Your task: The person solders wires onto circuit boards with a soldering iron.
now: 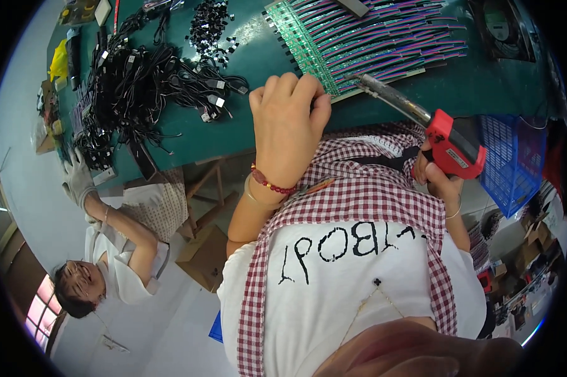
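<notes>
My left hand (288,116) is over the table's near edge with its fingers curled in and the thumb against them; whatever it may hold is hidden. My right hand (439,182) grips a red-handled soldering gun (454,147) from below. The gun's metal barrel slants up and left, and its tip is by the near edge of a panel of green circuit boards (308,47). From those boards run rows of thin multicoloured wires (384,38). Left of my left hand lies a tangled heap of black cables (139,94) with metal plugs.
A pile of small black parts (211,28) lies on the green table (249,47). A dark fan-like unit (500,28) is at the far right. A blue plastic basket (512,160) hangs near the right edge. At left, a co-worker's gloved hand (77,179) is beside the cables.
</notes>
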The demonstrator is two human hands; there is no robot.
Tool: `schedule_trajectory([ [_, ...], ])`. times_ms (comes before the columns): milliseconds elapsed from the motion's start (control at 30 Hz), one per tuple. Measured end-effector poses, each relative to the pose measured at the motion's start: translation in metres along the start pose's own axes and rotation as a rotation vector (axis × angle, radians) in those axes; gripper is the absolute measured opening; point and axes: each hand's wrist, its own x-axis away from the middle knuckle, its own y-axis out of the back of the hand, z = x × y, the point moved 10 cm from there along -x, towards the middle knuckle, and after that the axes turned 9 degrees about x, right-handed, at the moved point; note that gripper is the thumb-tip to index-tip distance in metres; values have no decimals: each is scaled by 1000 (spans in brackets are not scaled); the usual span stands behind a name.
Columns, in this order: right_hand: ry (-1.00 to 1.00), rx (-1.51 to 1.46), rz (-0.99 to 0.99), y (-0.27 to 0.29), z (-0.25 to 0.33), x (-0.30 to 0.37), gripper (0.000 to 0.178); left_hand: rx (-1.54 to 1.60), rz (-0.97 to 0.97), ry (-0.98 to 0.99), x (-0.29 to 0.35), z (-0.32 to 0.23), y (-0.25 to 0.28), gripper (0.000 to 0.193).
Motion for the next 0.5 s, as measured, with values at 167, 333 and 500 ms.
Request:
schedule_trajectory([
  [167,-90,194,24,4,-12,9,40,-29,-47,-18,-1,0,-4,14],
  [333,-120,217,-27,5,-12,12,39,-42,-58,-18,-1,1,-6,15],
  [500,-57,157,46,1,-9,11,34,-91,-86,-24,1,-2,-8,17],
])
